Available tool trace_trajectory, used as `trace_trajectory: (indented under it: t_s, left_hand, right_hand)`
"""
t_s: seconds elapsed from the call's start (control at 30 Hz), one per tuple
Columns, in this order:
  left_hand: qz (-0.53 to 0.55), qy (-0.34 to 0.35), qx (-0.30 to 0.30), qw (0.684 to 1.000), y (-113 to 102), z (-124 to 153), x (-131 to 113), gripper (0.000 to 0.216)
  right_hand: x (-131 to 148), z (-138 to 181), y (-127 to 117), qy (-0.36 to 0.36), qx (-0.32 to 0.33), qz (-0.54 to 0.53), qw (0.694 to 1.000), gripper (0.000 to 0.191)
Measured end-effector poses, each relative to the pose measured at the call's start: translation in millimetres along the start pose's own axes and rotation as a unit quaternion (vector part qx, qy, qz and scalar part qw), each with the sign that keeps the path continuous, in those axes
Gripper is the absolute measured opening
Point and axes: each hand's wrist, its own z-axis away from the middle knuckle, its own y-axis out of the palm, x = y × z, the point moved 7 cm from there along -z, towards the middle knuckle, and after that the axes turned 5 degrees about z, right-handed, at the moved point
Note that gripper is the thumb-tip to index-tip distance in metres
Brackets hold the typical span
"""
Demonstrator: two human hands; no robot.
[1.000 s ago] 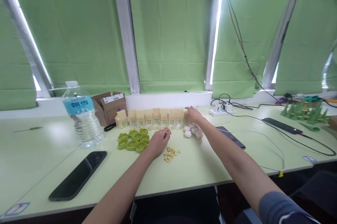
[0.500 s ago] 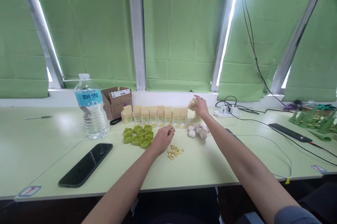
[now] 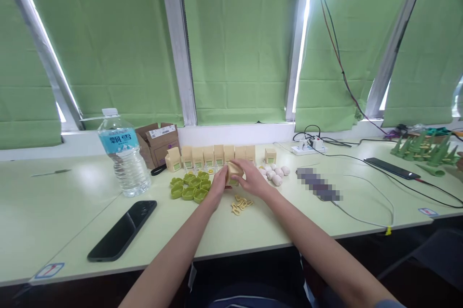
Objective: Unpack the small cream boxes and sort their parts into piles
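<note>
Between my two hands is a small cream-coloured box with a green label, held above the table. The fingers of my left hand wrap its left side, while my right hand grips it from above and the right. Behind them stands a row of similar cream boxes, and another single box sits apart to the right. Green cup-like shapes lie left of my left hand. Several yellow ring-like pieces lie just in front of my hands, and whitish rounded lumps lie beyond my right hand.
On the left stand a large water bottle, a cardboard carton and a black phone. To the right are a power strip, a blurred-out device with a cable, a dark phone and green cone-like pieces.
My right hand has brought the cream box from the back right to the middle, and my left hand now grips it too. The view has shifted slightly.
</note>
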Motion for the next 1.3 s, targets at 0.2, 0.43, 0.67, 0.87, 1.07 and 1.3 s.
trace_trajectory:
  t_s: [0.2, 0.43, 0.67, 0.87, 1.07, 1.3]
  left_hand:
    - [-0.023, 0.050, -0.019, 0.998, -4.8, -1.7, -10.2, 0.055]
    - [-0.269, 0.184, -0.050, 0.944, -0.8, 13.7, -35.6, 0.059]
    - [-0.375, 0.282, 0.014, 0.883, 15.6, 20.5, -39.8, 0.048]
    - [-0.390, 0.287, 0.035, 0.874, 13.3, 15.4, -34.2, 0.054]
    - [-0.399, 0.280, 0.068, 0.870, 16.0, 16.9, -27.6, 0.063]
    - [-0.393, 0.266, 0.064, 0.878, 15.4, 17.2, -29.1, 0.063]
  right_hand:
    - [-26.8, 8.7, -14.5, 0.126, -0.034, -0.056, 0.990, 0.044]
    - [-35.0, 11.9, -6.2, 0.230, -0.010, -0.114, 0.966, 0.035]
    - [-41.8, 14.6, -7.1, 0.257, -0.003, -0.094, 0.962, 0.033]
    - [-35.4, 12.8, -5.7, 0.244, 0.024, -0.104, 0.964, 0.032]
    - [-32.0, 14.0, -5.0, 0.248, 0.033, -0.097, 0.963, 0.034]
    - [-35.9, 12.8, -2.2, 0.213, 0.022, -0.060, 0.975, 0.042]
